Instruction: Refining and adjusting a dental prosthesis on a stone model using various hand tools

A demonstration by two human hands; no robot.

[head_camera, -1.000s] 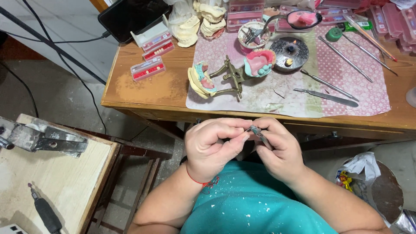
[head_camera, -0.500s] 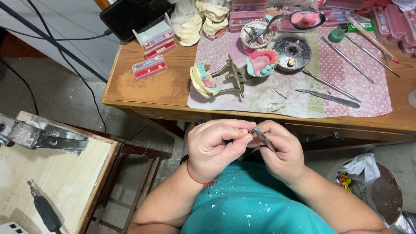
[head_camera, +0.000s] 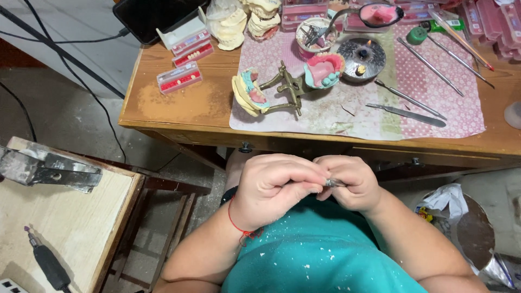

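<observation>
Left hand (head_camera: 274, 187) and right hand (head_camera: 350, 182) pinching small metal tool (head_camera: 332, 183), wooden workbench (head_camera: 179, 103) beyond

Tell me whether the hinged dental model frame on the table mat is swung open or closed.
Open. The hinged metal frame lies on the mat with its two halves spread apart: one denture model faces left, the other faces up at right.

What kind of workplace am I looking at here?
Most likely a dental technician's bench. A hinged metal frame on the wooden table holds denture models with pink gums, long metal hand tools lie on the patterned mat, and both hands pinch a small metal piece.
</observation>
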